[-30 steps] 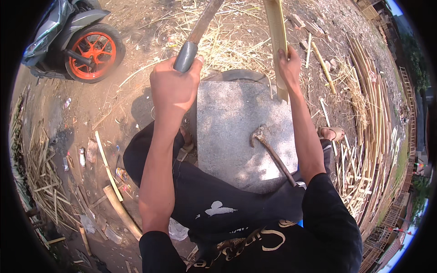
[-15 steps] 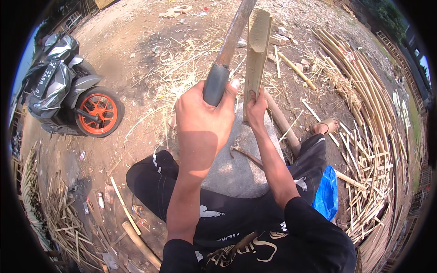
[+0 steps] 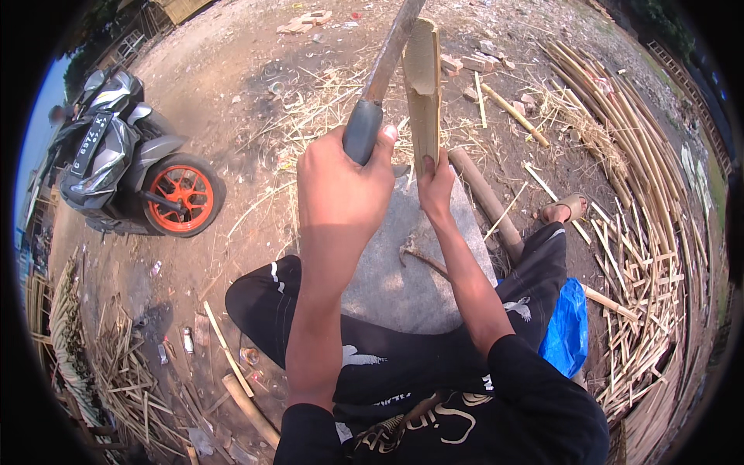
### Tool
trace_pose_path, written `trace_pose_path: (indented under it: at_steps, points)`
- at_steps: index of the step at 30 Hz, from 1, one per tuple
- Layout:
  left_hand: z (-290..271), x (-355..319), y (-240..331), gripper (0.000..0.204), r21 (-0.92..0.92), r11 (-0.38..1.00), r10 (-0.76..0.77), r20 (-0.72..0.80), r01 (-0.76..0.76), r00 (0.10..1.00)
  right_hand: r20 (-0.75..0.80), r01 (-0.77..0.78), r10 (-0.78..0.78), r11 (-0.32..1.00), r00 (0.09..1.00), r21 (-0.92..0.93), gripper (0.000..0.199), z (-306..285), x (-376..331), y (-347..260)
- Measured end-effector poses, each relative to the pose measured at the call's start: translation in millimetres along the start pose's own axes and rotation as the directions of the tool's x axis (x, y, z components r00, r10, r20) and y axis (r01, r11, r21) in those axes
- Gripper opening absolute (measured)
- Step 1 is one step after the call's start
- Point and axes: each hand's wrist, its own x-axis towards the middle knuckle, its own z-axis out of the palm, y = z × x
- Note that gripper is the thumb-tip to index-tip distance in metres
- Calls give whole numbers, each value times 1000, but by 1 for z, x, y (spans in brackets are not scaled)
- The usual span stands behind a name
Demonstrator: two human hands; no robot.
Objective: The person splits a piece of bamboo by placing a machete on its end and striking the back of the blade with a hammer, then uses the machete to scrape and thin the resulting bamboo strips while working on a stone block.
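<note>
My left hand (image 3: 341,182) is wrapped round the black handle of a machete (image 3: 385,71), its long, rust-marked blade pointing up and away. Beside it, my right hand (image 3: 436,186) grips the lower part of a split bamboo piece (image 3: 424,116) that stands nearly upright, its hollow inner side showing at the top. In this view the blade runs close along the left side of the bamboo's upper end; whether they touch I cannot tell. Below my hands lies a grey slab (image 3: 387,287), with a thin hooked stick-like object (image 3: 426,260) on it, partly behind my right forearm.
A motorcycle (image 3: 128,159) with an orange front wheel stands at the left. Long bamboo poles (image 3: 620,124) and cut strips (image 3: 643,310) lie along the right. A thick pole (image 3: 488,203) rests beside the slab, near a blue plastic bag (image 3: 564,329). Shavings (image 3: 310,116) cover the ground ahead.
The bamboo piece has come a little to the left, nearer the machete blade. Both hands keep their grip. The whole view has shifted slightly, with the surroundings further right.
</note>
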Motion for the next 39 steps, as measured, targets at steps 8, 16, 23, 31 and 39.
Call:
trace_pose_path:
  at_steps: [8, 16, 23, 31, 39]
  points:
    - [1, 3, 4, 40, 0, 1000, 19, -38, -20, 999, -27, 52, -51, 998, 998, 34, 21, -2, 2, 3]
    - [2, 1, 10, 37, 31, 1000, -7, -13, 8, 1000, -19, 66, -64, 995, 998, 77, 20, -9, 1, 0]
    - [2, 0, 10, 35, -26, 1000, 14, -14, -15, 1000, -18, 118, -117, 992, 993, 52, 23, -1, -2, 5]
    - [7, 7, 18, 32, 92, 995, 24, -23, -22, 999, 7, 149, -149, 989, 989, 1, 32, -12, 5, 5]
    - [-18, 7, 39, 33, 421, 902, 123, -40, -95, 992, 420, 52, 524, 578, 741, -814, 108, -161, -137, 40]
